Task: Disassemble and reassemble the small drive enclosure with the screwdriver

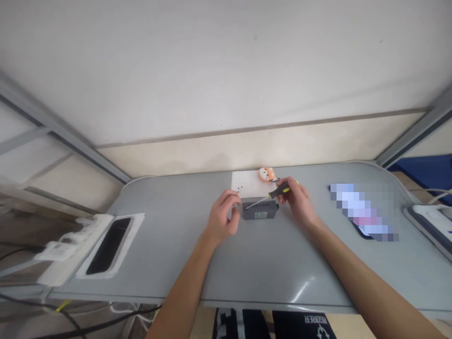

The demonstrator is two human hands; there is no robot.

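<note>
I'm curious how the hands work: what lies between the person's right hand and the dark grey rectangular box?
The head view shows a black-and-yellow-handled screwdriver, extending from the right hand over the box.

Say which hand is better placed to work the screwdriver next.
Probably the right hand: it grips the screwdriver, whose shaft slants toward the box. The left hand is beside the box's left end.
</note>
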